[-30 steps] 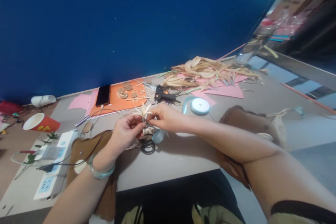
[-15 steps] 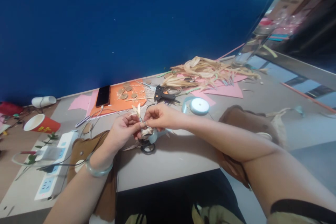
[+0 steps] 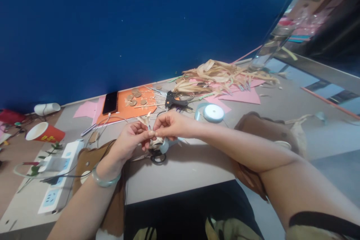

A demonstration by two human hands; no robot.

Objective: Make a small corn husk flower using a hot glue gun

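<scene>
I see left hand (image 3: 129, 140) and right hand (image 3: 171, 124) both pinching the small straw piece (image 3: 146, 120) above the counter (image 3: 182, 165), fingertips touching.

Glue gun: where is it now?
Head view, centre: the glue gun lies between the orange sheet and the ribbon spool, beyond the straw piece the left hand and right hand pinch.

Straw flower (image 3: 146, 120) tips left, petals less splayed than a second ago. Left hand (image 3: 131, 141) and right hand (image 3: 171, 124) shift slightly left, pinching closer together.
</scene>
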